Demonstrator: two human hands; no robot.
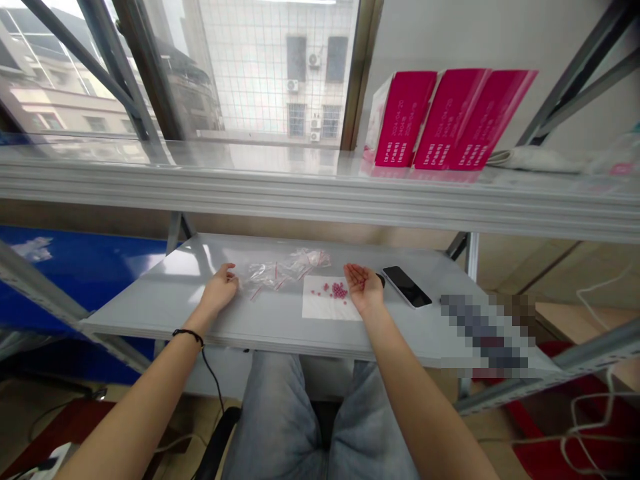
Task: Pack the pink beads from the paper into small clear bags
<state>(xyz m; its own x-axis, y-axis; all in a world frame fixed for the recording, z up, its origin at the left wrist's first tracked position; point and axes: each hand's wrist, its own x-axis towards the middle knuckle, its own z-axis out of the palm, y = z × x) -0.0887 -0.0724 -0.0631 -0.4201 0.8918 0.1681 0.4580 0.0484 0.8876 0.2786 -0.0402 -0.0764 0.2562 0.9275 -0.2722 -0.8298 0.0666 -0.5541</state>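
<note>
My right hand [365,287] is turned palm up and cupped, with small red beads apparently lying along its fingers. Left of it, a loose cluster of red beads [339,291] rests on a white sheet of paper [320,308]. My left hand [220,288] is at the left part of the table, its fingers apart and partly curled. Beside its fingertips lie clear zip bags with red seal lines [273,275], spread toward the paper. Whether the left fingers touch the nearest bag is hard to tell.
A phone [407,287] lies right of my right hand, partly beside a dark object. A blurred-out item [485,333] is at the table's right end. Above the table runs a shelf [300,200] carrying pink boxes [405,120]. A blue surface [75,273] stands at left.
</note>
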